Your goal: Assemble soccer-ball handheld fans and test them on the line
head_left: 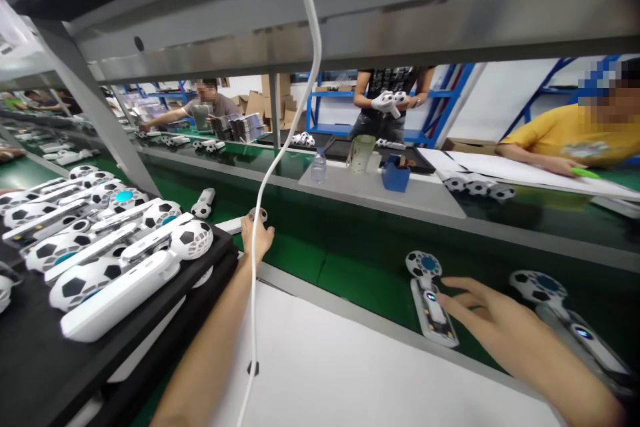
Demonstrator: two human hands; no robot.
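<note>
My left hand (257,238) reaches to the green conveyor belt (330,273), its fingers closed on a white handheld device (233,225) with a soccer-ball-patterned head. On the right, my right hand (483,310) has its fingers apart beside an opened soccer-patterned device (434,313). That device lies on the belt with its inner parts and a small lit display showing. The fingertips are at its edge; whether they touch it is unclear. Another opened device (575,333) with a lit display lies farther right, partly behind my right hand.
A black tray (30,360) stacked with several soccer-patterned devices stands at the left. A white cable (257,213) hangs down the middle. White paper (320,367) covers the near table. Across the belt are a bottle (318,167), a blue holder (396,175) and several people.
</note>
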